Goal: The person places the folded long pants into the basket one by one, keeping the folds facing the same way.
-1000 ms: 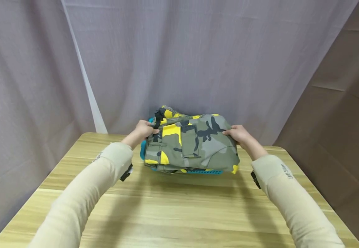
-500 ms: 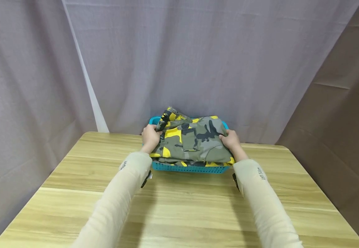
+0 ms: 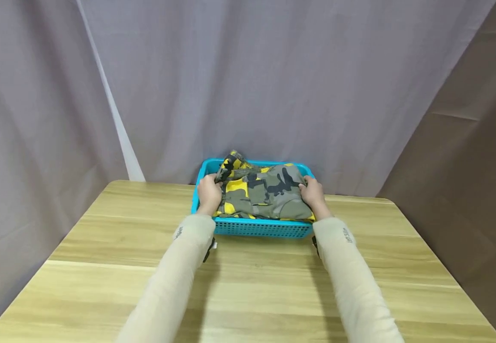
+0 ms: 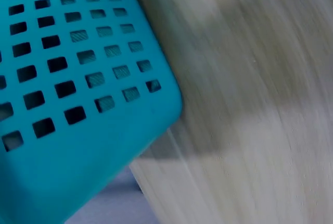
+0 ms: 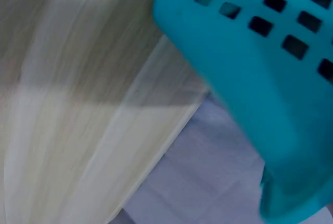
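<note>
Folded camouflage pants [image 3: 258, 193] in grey, green, black and yellow lie inside a turquoise plastic basket [image 3: 262, 228]. Their waist end sticks up at the back left. My left hand [image 3: 209, 194] grips the left end of the pants, inside the basket's left side. At the opposite end, my right hand [image 3: 313, 193] holds the right edge, thumb on top. The fingers under the cloth are hidden in both cases. Both wrist views show only the perforated basket wall [image 4: 67, 83] and the table beside it, with no hand visible.
The basket stands at the back of a wood-grain table [image 3: 265, 286], near its far edge. A grey curtain [image 3: 256, 85] hangs right behind it. To the right is a brown cloth wall [image 3: 466, 157].
The pants have gone down from above the basket into it, uncovering its rim and front wall. Both hands have lowered with them and come closer together.
</note>
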`<state>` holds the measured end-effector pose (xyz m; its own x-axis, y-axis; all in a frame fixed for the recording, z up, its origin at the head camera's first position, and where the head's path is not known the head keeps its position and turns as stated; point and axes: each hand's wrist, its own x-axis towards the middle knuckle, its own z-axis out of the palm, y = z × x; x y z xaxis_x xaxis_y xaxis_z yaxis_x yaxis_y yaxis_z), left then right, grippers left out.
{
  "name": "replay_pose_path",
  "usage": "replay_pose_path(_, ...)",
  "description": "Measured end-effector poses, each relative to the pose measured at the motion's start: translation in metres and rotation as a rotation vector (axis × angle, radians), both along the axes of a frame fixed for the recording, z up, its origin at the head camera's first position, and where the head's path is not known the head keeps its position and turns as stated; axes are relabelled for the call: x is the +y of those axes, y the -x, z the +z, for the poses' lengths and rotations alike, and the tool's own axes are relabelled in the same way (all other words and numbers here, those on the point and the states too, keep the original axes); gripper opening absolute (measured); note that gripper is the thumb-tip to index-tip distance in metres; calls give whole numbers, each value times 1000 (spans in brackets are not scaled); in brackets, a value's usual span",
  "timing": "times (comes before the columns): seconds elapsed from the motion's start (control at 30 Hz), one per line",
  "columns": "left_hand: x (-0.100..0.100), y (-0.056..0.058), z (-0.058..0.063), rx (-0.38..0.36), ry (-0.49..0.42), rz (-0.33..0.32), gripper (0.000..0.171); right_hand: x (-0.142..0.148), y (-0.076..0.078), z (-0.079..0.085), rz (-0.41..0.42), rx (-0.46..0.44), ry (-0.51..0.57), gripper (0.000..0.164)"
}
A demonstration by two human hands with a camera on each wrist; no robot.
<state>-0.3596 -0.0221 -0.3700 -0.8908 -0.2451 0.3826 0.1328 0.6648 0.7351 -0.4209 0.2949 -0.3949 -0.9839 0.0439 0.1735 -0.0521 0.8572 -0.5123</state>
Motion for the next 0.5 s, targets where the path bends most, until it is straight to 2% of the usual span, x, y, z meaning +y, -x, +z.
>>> replay_pose_path(0.03,1,1,1,3,-10,-12,21,-10,-22,19,26,-19,-14,49)
replay_pose_path(0.07,2,2,1,10,-13,-24,25,-15,-37,30,50,-5,-44,47)
replay_pose_path(0.1,2,2,1,16,0,-38,30,-22,-53,43,79,-42,-54,49)
replay_pose_path(0.17,4,0,3,21,57,-90,40,-27,-71,54,163,-45,-111,54)
replay_pose_path(0.27,9,-8,10,-17,210,-191,63,-38,-83,62,283,-87,-169,67)
replay_pose_path(0.33,13,-16,15,-90,330,-287,83,-50,-89,67,341,-176,-207,75)
replay_pose_path(0.4,18,-21,15,-197,432,-358,99,-63,-93,68,356,-282,-262,81)
replay_pose_path(0.5,20,-25,10,-349,524,-410,111,-73,-94,63,338,-425,-327,88)
